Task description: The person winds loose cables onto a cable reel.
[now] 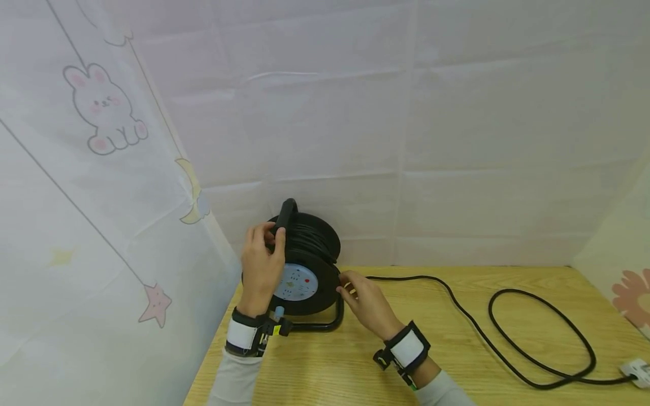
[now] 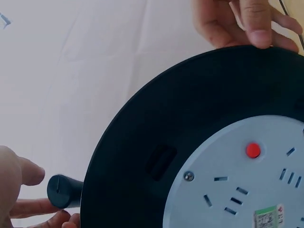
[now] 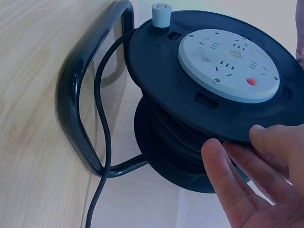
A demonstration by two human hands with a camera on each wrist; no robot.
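A black cable reel (image 1: 325,299) with a pale grey-blue socket panel (image 2: 228,190) stands at the table's back left, its black cord wound between two round flanges. My left hand (image 1: 261,265) is at the reel's top handle (image 1: 286,217), thumb on one side and fingers curled on the other. Over at the flange's right edge, my right hand (image 1: 368,301) pinches the rim, thumb on the front face and fingers behind it. In the right wrist view the right index finger (image 3: 218,161) stands away from the rim. A small grey knob (image 3: 161,16) sticks out of the flange.
A loose black cord (image 1: 452,293) runs right from the reel, loops on the wooden table (image 1: 406,383), and ends at a white plug (image 1: 637,372). The reel's tubular stand (image 3: 71,95) rests on the tabletop. White sheeting (image 1: 325,129) hangs behind and at the sides.
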